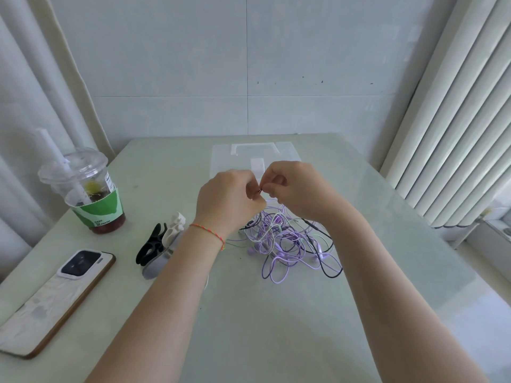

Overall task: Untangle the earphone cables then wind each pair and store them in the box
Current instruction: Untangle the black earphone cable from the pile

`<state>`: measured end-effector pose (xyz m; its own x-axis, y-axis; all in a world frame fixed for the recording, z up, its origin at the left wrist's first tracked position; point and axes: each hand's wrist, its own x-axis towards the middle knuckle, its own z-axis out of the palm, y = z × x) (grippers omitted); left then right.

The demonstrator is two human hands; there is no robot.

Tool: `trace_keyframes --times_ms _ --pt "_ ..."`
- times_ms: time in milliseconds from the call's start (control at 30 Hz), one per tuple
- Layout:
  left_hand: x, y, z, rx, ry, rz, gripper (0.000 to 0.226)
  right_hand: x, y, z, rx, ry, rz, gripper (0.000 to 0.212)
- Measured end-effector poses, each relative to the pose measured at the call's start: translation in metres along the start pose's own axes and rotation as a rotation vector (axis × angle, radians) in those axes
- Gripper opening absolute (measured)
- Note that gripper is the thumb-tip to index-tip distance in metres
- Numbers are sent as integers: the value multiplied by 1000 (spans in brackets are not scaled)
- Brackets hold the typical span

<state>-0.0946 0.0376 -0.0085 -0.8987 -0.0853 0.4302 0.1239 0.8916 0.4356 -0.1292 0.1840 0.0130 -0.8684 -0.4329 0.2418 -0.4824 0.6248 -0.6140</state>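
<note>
Box [255,157] half hidden behind hands

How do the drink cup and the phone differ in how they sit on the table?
The clear plastic cup with green sleeve stands upright; the white phone with brown edge lies flat, camera side up. The cup sits farther from the person, the phone nearer. Both rest on the table's left side, apart from the cables.
</note>
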Motion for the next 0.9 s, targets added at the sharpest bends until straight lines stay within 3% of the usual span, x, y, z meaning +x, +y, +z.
trace_keyframes --times_ms 167,367,433,567,767,900 --pt "3 -4 5 78 41 -26 8 0 -6 2 51 32 -25 9" --pt "4 -9 3 77 133 -26 10 -1 -13 2 154 194 -77 9" --pt "4 -8 1 -107 174 -53 10 0 -12 1 179 236 -72 8" --pt "11 1 -14 -811 167 -208 3 1 -8 -4 206 316 -58 7" --pt "8 3 -25 -1275 -232 -176 11 1 -10 -7 274 416 -59 7" --pt "7 -8 -14 -1235 -333 -318 28 3 -4 -10 255 468 -10 7"
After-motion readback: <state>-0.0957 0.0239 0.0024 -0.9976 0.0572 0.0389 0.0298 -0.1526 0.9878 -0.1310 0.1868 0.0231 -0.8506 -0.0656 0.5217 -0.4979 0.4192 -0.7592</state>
